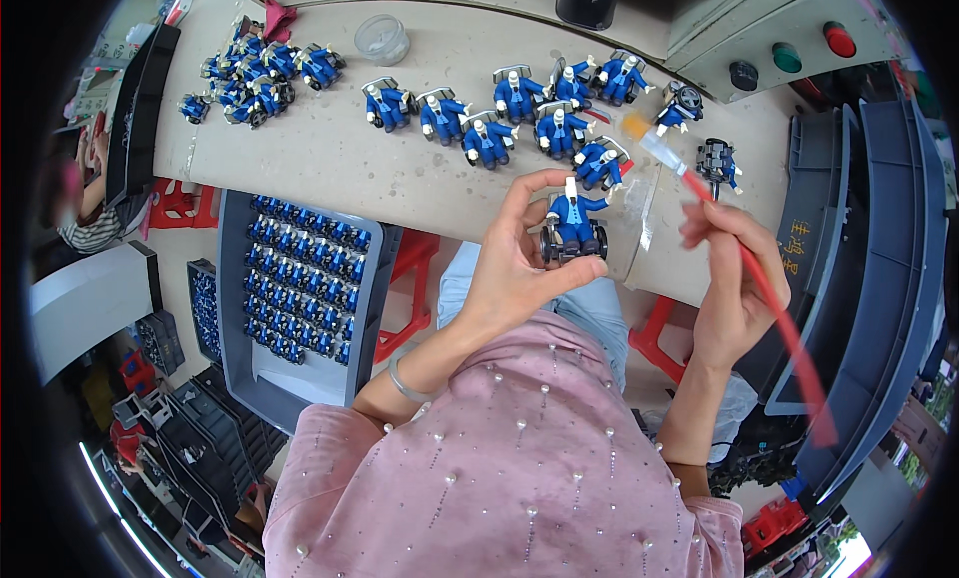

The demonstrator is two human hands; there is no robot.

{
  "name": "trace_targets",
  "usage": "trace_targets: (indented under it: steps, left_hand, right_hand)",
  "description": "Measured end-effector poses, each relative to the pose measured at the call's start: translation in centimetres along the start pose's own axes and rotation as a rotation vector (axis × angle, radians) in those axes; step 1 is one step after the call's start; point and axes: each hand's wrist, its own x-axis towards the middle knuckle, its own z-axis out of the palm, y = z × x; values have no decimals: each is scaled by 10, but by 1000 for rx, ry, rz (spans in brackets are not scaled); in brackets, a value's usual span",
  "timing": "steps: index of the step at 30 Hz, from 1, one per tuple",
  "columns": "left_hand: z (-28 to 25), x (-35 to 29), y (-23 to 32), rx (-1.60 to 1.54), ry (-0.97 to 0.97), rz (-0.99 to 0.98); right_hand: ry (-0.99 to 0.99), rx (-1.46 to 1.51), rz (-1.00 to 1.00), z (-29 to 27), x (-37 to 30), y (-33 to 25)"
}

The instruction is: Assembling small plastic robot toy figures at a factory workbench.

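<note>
The left hand (511,263) has its thumb and fingers clamped around a small blue-suited figure (576,218) with a cream head, seated on a dark wheeled base, above the near edge of the pale flat surface (330,148). The right hand (734,278) has its fingers closed on a slim red-handled brush (773,298), its tan bristles beyond those fingers, apart from the held figure. Just beyond the left fingers stands a loose group of similar blue figures (559,128); well left of them, a deep gray rectangular tray (375,278) holds rows more.
</note>
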Motion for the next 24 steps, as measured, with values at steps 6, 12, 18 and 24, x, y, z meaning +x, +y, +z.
trace_targets:
  steps: [6, 12, 18, 24]
  left_hand:
    - [3, -1, 5, 43, 10, 2]
    - [5, -3, 4, 122, 14, 30]
    - [6, -5, 4, 183, -16, 57]
    - [9, -11, -3, 273, -35, 107]
  right_hand:
    - [-232, -289, -49, 4, -3, 24]
    - [-214, -260, -61, 12, -10, 33]
    - [-143, -239, -73, 4, -8, 39]
    - [-121, -107, -60, 5, -6, 31]
